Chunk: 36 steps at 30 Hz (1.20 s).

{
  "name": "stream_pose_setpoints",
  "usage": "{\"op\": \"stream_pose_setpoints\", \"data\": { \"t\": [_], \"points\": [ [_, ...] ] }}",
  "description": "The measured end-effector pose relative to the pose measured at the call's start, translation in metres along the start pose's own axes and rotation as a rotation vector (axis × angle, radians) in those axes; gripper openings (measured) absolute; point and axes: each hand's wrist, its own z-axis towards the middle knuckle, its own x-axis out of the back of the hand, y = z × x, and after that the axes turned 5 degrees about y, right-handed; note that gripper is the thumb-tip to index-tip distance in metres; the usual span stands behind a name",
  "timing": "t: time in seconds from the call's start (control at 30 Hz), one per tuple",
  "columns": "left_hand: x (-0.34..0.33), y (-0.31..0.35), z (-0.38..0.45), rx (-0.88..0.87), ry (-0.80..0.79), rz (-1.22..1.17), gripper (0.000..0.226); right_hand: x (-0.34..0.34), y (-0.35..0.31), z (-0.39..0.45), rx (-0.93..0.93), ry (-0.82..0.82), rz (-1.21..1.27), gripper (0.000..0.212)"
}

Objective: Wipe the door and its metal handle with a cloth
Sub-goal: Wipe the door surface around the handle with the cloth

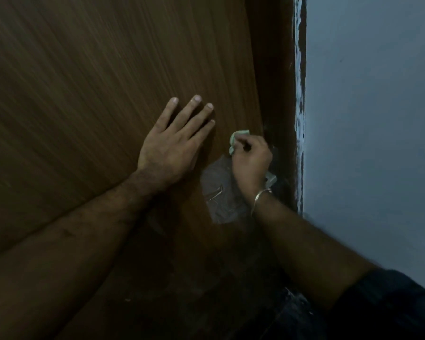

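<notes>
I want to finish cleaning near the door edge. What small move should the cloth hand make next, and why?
Probably rub the cloth downward along the door edge. The right hand grips it bunched there, beside a plastic-wrapped fitting, while the left hand lies flat, bracing the door.

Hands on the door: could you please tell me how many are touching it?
2: the left hand lies flat on the door; the right hand grips the cloth near its edge.
</notes>
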Motion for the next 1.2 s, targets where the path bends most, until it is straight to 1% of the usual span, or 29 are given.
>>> {"op": "stream_pose_setpoints", "data": {
  "t": [0.03, 0.1, 0.13, 0.17, 0.23, 0.27, 0.3, 0.37, 0.4, 0.47, 0.5, 0.53, 0.6, 0.63, 0.67, 0.7, 0.73, 0.77, 0.83, 0.9, 0.93, 0.97, 1.07, 1.13, 1.17, 1.2],
  "points": [
    [0.0, 0.001, 0.0, 0.0, -0.006, -0.005, 0.058, -0.003, -0.004, -0.013, 0.05, -0.05, -0.025, 0.019],
    [-0.001, 0.002, -0.001, 0.001, -0.013, -0.001, 0.059, -0.007, -0.007, -0.043, 0.218, -0.199, -0.042, 0.016],
    [-0.001, 0.002, -0.002, -0.002, -0.017, 0.0, 0.06, -0.007, -0.006, -0.046, 0.219, -0.214, -0.008, 0.016],
    [-0.001, 0.001, -0.002, -0.009, -0.018, -0.002, 0.062, -0.008, -0.005, -0.038, 0.121, -0.151, -0.017, 0.016],
    [-0.003, 0.003, -0.008, -0.035, -0.037, -0.003, 0.067, -0.011, -0.003, -0.02, -0.123, 0.046, -0.017, 0.018],
    [-0.003, 0.004, -0.012, -0.054, -0.054, 0.002, 0.07, -0.013, -0.004, -0.023, -0.152, 0.067, -0.009, 0.018],
    [-0.005, 0.006, -0.015, -0.068, -0.067, 0.006, 0.071, -0.016, -0.005, -0.036, -0.086, 0.009, -0.015, 0.017],
    [-0.007, 0.009, -0.017, -0.062, -0.064, 0.003, 0.07, -0.018, -0.001, -0.068, 0.086, -0.179, 0.028, 0.015],
    [-0.006, 0.008, -0.017, -0.057, -0.057, 0.005, 0.069, -0.018, 0.002, -0.069, 0.061, -0.163, 0.064, 0.015],
    [-0.006, 0.008, -0.016, -0.061, -0.052, 0.01, 0.07, -0.019, 0.009, -0.051, -0.156, 0.006, 0.086, 0.017],
    [-0.006, 0.008, -0.016, -0.066, -0.057, 0.001, 0.069, -0.018, 0.009, -0.046, -0.195, 0.038, 0.082, 0.017],
    [-0.006, 0.008, -0.016, -0.071, -0.068, -0.009, 0.068, -0.018, 0.011, -0.05, -0.147, 0.002, 0.076, 0.016],
    [-0.007, 0.011, -0.018, -0.06, -0.072, -0.021, 0.064, -0.016, 0.014, -0.069, 0.027, -0.168, 0.049, 0.014],
    [-0.008, 0.013, -0.019, -0.05, -0.063, -0.025, 0.061, -0.016, 0.014, -0.074, 0.067, -0.199, 0.056, 0.013],
    [-0.007, 0.015, -0.021, -0.044, -0.052, -0.034, 0.058, -0.017, 0.013, -0.069, 0.044, -0.158, 0.05, 0.013],
    [-0.008, 0.017, -0.023, -0.042, -0.047, -0.048, 0.057, -0.019, 0.014, -0.06, 0.007, -0.08, 0.049, 0.014],
    [-0.008, 0.019, -0.024, -0.044, -0.049, -0.063, 0.056, -0.019, 0.012, -0.053, 0.008, -0.026, 0.056, 0.015],
    [-0.008, 0.019, -0.025, -0.049, -0.053, -0.077, 0.056, -0.021, 0.013, -0.052, 0.076, -0.039, 0.045, 0.015],
    [-0.008, 0.019, -0.026, -0.053, -0.07, -0.083, 0.057, -0.013, 0.027, -0.074, 0.211, -0.193, -0.004, 0.015],
    [-0.008, 0.019, -0.026, -0.047, -0.063, -0.09, 0.055, -0.001, 0.047, -0.103, 0.196, -0.332, -0.062, 0.015],
    [-0.009, 0.019, -0.027, -0.041, -0.047, -0.101, 0.054, 0.002, 0.053, -0.107, 0.167, -0.338, -0.072, 0.015],
    [-0.009, 0.019, -0.028, -0.035, -0.025, -0.107, 0.053, -0.002, 0.052, -0.103, 0.145, -0.289, -0.064, 0.015],
    [-0.012, 0.021, -0.028, 0.002, 0.05, -0.105, 0.048, -0.025, 0.03, -0.08, 0.246, -0.13, 0.056, 0.016],
    [-0.016, 0.027, -0.031, 0.017, 0.066, -0.101, 0.044, -0.032, 0.039, -0.082, 0.317, -0.11, 0.101, 0.017],
    [-0.018, 0.03, -0.035, 0.028, 0.068, -0.104, 0.043, -0.028, 0.056, -0.092, 0.286, -0.122, 0.067, 0.017],
    [-0.02, 0.034, -0.038, 0.042, 0.066, -0.105, 0.042, -0.02, 0.074, -0.105, 0.208, -0.157, 0.008, 0.016]
  ]
}}
